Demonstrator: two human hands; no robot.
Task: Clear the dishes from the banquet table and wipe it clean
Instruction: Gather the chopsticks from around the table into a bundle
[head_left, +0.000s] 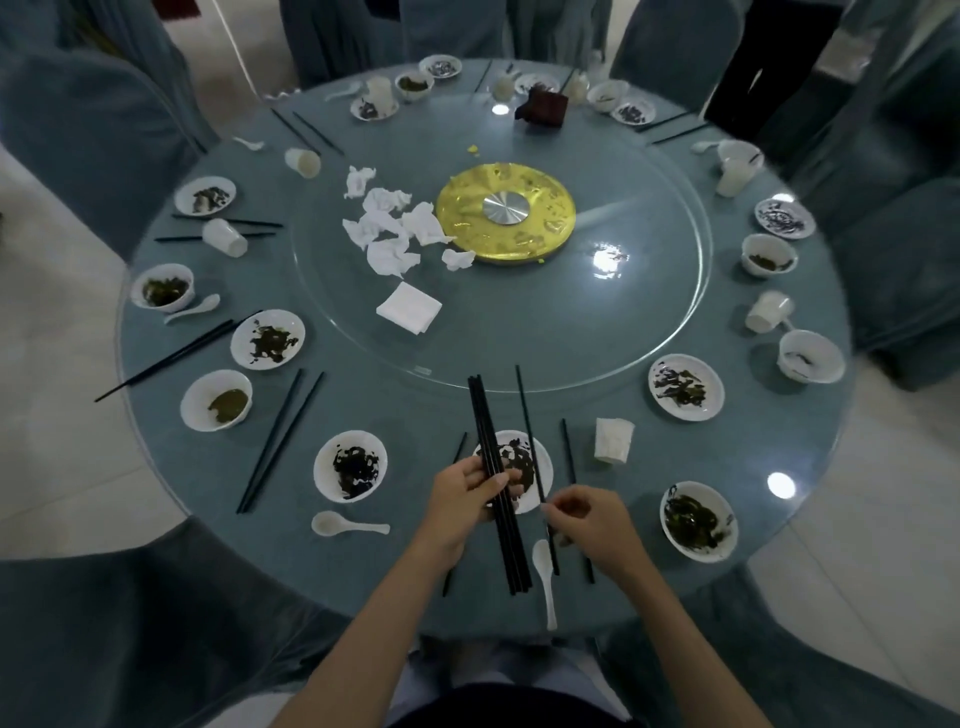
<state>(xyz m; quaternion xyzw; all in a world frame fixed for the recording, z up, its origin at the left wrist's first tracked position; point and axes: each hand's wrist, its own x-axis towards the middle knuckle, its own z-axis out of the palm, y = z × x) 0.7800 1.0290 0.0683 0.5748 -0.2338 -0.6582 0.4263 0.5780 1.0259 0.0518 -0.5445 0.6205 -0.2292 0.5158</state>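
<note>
Currently: chopstick collection, lower centre. Left hand (462, 499) grips chopstick bundle (485, 431); right hand (592, 525) apparently pinches single chopstick (526, 415). Next: join it to bundle. Dirty plates (350, 465) still ring counter (395, 571).

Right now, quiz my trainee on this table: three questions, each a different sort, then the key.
1. True or false: the left hand holds a bundle of chopsticks.
2. The crumpled napkins lie: A on the glass turntable, B on a chair, C in a bowl.
3. What does the right hand pinch?
Key: 1 true; 2 A; 3 a single chopstick.
</note>
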